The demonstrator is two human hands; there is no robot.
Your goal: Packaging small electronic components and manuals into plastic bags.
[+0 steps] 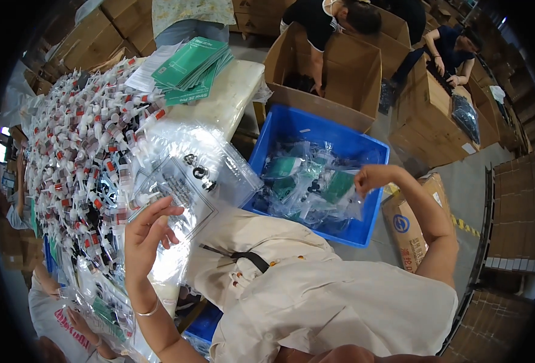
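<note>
My left hand is raised over the table's near edge, fingers loosely bent and apart, with nothing visible in it. Just beyond it lies a stack of flat clear plastic bags with black print. A heap of small clear bottles with white nozzle tips and some red parts spreads beside that hand. Over the blue bin's right side, my right hand is closed, its fingertips at the upper edge of a clear plastic bag holding a green booklet. More filled bags lie in the blue bin.
Green booklets are stacked at the table's far end. Behind the bin, a person leans into an open cardboard box; another works at a box farther right. A sealed carton stands right of the bin. Another person's hand is at lower left.
</note>
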